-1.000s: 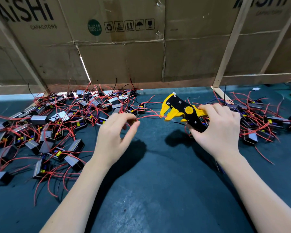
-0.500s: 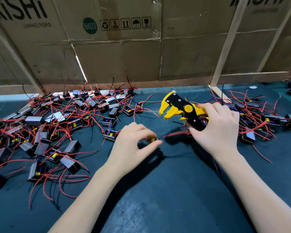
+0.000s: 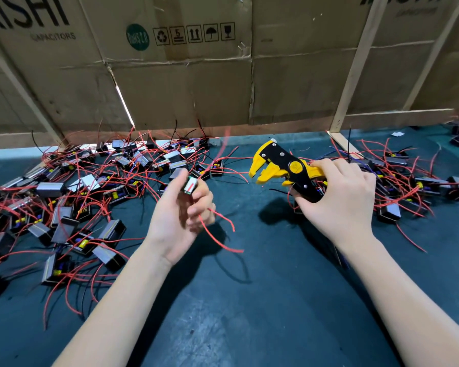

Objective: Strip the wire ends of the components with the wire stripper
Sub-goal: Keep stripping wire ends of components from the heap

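From the head view, my left hand (image 3: 182, 217) pinches a small component (image 3: 190, 185) above the table (image 3: 249, 300), its red wires (image 3: 217, 234) dangling below my fingers. My right hand (image 3: 339, 200) has a closed grip on the yellow-and-black wire stripper (image 3: 278, 166), its jaws apart and pointing left, with piles of components (image 3: 90, 197) on both sides.

My right hand (image 3: 337, 197) holds the yellow and black plastic wire stripper (image 3: 281, 168), its shell smooth with a slight sheen, small bright metal rivets set in the black plate. My left hand (image 3: 180, 215) pinches a small boxy component (image 3: 190, 185), blurred, with thin red plastic-sleeved wires (image 3: 217, 229) trailing from it. The heaped black plastic component boxes (image 3: 64, 207) carry dull grey metal-looking faces. Under everything lies the dark teal table mat (image 3: 249, 300), matt and scuffed with pale worn patches. Behind stands rough brown corrugated cardboard (image 3: 196, 88), creased and printed, framed by pale bare wooden battens (image 3: 355, 67).
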